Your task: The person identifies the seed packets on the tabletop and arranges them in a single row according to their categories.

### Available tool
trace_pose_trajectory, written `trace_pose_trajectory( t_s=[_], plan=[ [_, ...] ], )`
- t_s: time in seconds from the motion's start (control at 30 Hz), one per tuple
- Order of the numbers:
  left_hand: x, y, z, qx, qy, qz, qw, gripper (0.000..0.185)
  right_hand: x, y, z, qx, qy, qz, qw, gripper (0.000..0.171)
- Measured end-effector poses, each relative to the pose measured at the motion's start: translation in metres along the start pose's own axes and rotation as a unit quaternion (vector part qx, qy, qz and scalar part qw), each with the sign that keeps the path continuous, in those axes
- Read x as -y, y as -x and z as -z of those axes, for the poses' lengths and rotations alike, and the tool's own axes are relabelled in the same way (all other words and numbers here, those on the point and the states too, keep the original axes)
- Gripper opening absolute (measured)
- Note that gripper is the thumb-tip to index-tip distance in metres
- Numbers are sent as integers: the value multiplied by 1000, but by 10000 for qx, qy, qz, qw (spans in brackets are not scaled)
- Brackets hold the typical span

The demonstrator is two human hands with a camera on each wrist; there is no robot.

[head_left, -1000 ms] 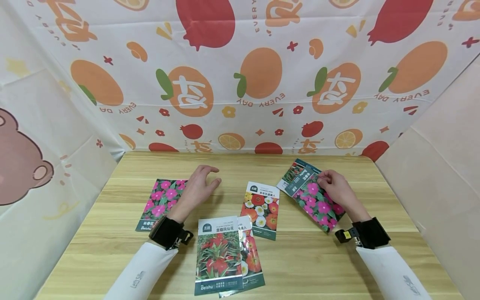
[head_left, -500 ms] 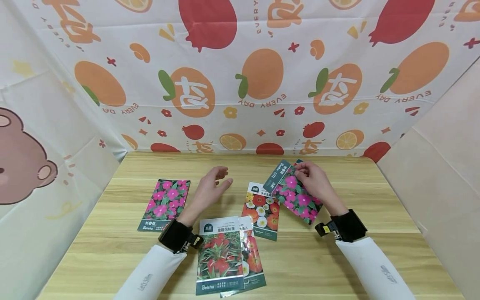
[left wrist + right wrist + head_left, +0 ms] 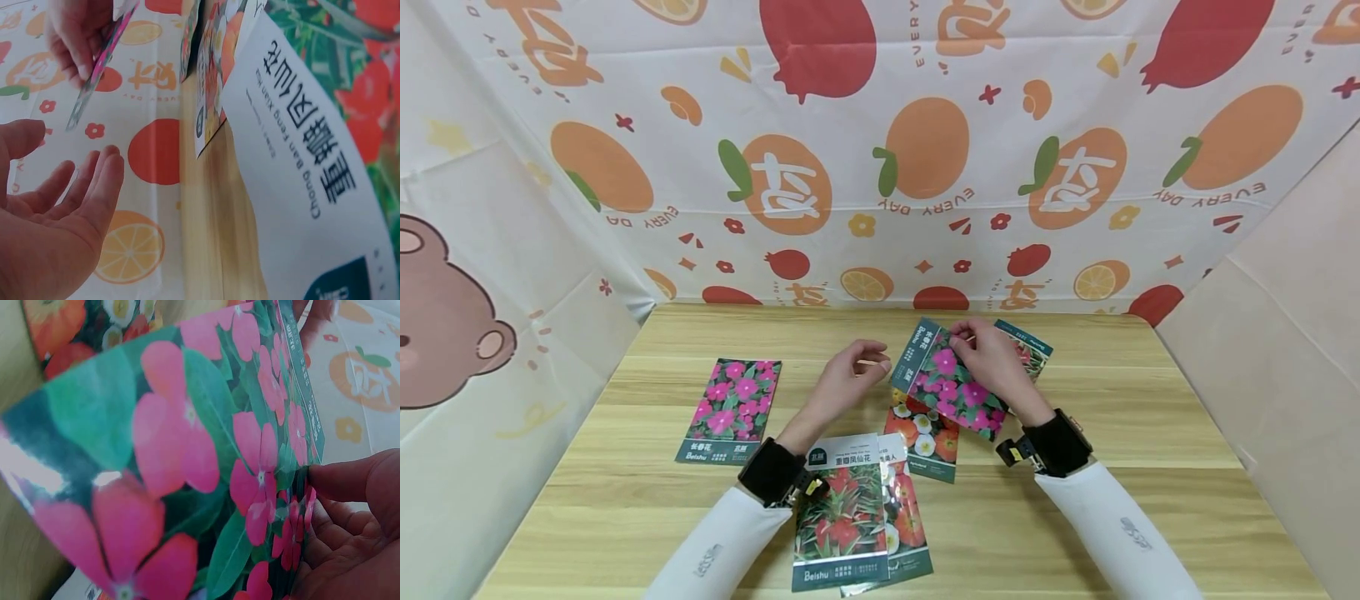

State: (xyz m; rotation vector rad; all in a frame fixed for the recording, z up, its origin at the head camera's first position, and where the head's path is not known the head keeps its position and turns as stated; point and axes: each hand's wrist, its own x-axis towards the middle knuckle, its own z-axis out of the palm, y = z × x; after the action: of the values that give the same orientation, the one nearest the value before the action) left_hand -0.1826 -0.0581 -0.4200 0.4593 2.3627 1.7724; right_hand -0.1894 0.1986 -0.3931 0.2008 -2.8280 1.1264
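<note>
My right hand [image 3: 992, 357] pinches a seed packet with pink flowers [image 3: 958, 387] by its edge, thumb on the printed face in the right wrist view [image 3: 206, 444]. The packet is raised and tilted, partly covering a poppy seed packet [image 3: 932, 450] on the table. Just left of the held packet, my left hand [image 3: 842, 383] hovers with loosely bent fingers and an empty palm; the left wrist view shows a gap between this hand [image 3: 62, 212] and the packet [image 3: 103, 62]. Behind my right hand lies a red-flower seed packet [image 3: 1036, 354], partly hidden.
Another pink-flower packet [image 3: 733, 408] lies at the left of the wooden table [image 3: 625, 500]. Nearer the front, a red-flower packet [image 3: 842, 517] overlaps a second poppy packet [image 3: 906, 525]. A fruit-print cloth [image 3: 865, 167] hangs along the table's back edge.
My right hand has carried the pink-flower packet left, off the red-flower packet and over the poppy packet. My left hand has moved right, towards it, away from the pink-flower packet at the left.
</note>
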Motion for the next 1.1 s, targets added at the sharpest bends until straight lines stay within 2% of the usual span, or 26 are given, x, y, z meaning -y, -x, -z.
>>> trace_pose_trajectory(
  t_s=[0.2, 0.4, 0.67, 0.9, 1.1],
  plan=[
    [0, 1, -3, 189, 215, 74, 9996, 40, 11, -2, -10, 83, -16, 307, 9995, 18],
    [2, 2, -4, 69, 373, 189, 9991, 39, 19, -4, -16, 80, 30, 431, 9990, 17],
    [7, 0, -5, -75, 335, 306, 9989, 40, 24, -4, -17, 22, 162, 531, 9985, 17],
    [12, 3, -1, -266, 465, 299, 9981, 41, 17, -2, -12, -125, 141, 536, 9984, 22],
    [17, 5, 8, -605, 739, 472, 9943, 44, 1, 2, -4, -461, -1, 265, 9986, 31]
  ],
)
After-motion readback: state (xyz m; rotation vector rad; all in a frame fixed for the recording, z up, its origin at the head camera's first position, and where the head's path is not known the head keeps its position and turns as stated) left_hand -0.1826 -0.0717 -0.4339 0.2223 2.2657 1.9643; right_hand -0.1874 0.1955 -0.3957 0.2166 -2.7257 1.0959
